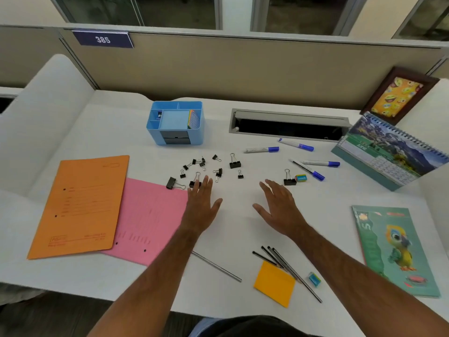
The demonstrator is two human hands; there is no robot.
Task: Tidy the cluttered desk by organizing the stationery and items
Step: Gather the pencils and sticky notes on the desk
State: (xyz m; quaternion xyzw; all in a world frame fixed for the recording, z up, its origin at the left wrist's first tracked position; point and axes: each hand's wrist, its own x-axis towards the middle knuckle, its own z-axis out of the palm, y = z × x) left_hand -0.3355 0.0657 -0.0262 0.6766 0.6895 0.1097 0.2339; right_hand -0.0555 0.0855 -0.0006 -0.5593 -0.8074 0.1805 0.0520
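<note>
From the head view, both hands hover flat over the surface (233, 132), fingers straight and holding nothing. The scattered binder clips (206, 166) lie just beyond the left hand (202, 203), its fingertips at the nearest clip; the right hand (279, 205) is farther. The blue organizer (175, 139) stands beyond the clips.

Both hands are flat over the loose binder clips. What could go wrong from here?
1. The binder clips lie scattered, so a sweep by the left hand or right hand may miss small ones.
2. The eraser sits against a large clip and could get scooped along.
3. The blue organizer has small compartments; clips might spill when dropped in.
</note>
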